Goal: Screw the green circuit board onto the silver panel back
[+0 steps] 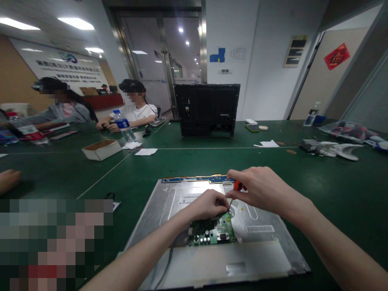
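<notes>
Below the right grip [257,186], orange-handled screwdriver [238,185] runs down to the far right corner of the green circuit board [226,226]. Right grip: thumb and fingers closed around the handle, no slack visible. Left grip [209,204]: fingers bunched over the board, right by the driver tip; can't tell if anything small is pinched there.

Step in hand reads as driver work at that corner. Tip contact is hidden, so next move calls for checking the seat, keeping the shaft in line, and steadying the board.

Driver axis: steep, not plumb. Handle up, tip down, leaning left and slightly toward the person. Board lies on the LCD panel's metal back [263,250], connectors on the near edge; long axis partly covered by the left grip. Panel sits flat on the green bench [327,186].
</notes>
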Action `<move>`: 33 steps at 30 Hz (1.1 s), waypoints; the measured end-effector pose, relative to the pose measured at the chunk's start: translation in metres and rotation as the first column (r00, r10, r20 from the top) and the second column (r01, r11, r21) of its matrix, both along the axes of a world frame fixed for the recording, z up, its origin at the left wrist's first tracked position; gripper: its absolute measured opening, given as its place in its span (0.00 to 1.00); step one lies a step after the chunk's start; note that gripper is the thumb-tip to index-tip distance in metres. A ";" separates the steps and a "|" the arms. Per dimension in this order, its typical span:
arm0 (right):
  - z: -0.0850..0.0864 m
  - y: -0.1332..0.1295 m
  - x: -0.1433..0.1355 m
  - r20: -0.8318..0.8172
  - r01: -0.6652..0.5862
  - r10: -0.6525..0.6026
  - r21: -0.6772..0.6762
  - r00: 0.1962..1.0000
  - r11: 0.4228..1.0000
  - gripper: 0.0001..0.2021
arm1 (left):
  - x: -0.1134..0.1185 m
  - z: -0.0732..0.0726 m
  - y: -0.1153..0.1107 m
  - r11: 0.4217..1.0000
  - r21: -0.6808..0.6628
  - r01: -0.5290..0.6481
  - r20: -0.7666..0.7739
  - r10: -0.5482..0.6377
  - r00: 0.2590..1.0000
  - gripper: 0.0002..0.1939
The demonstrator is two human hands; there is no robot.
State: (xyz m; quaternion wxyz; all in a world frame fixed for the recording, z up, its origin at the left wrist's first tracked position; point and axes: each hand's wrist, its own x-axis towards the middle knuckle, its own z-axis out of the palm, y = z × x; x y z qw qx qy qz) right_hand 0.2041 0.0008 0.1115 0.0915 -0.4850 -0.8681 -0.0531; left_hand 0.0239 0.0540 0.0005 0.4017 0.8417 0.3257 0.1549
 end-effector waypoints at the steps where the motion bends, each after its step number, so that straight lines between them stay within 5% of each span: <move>1: 0.000 0.001 0.000 0.016 0.027 -0.027 0.010 1.000 1.000 0.12 | 0.000 0.000 0.000 1.000 0.007 0.000 -0.005 0.000 1.000 0.07; 13: 0.002 -0.002 0.003 -0.054 -0.093 0.089 -0.069 0.995 0.993 0.09 | 0.000 0.000 0.000 1.000 0.012 0.009 -0.008 -0.009 1.000 0.07; 22: 0.003 0.004 0.006 -0.023 -0.013 0.012 -0.077 1.000 0.997 0.04 | 0.001 0.002 -0.001 1.000 0.015 -0.004 -0.019 0.004 1.000 0.07; 28: 0.003 -0.002 0.009 -0.118 -0.153 0.136 -0.149 0.984 0.977 0.09 | 0.001 0.003 -0.001 1.000 0.003 -0.003 -0.031 0.003 1.000 0.08; 33: 0.000 -0.002 0.005 -0.015 -0.037 0.037 -0.058 0.999 0.998 0.13 | 0.001 0.005 -0.002 1.000 0.000 0.005 -0.023 -0.005 1.000 0.08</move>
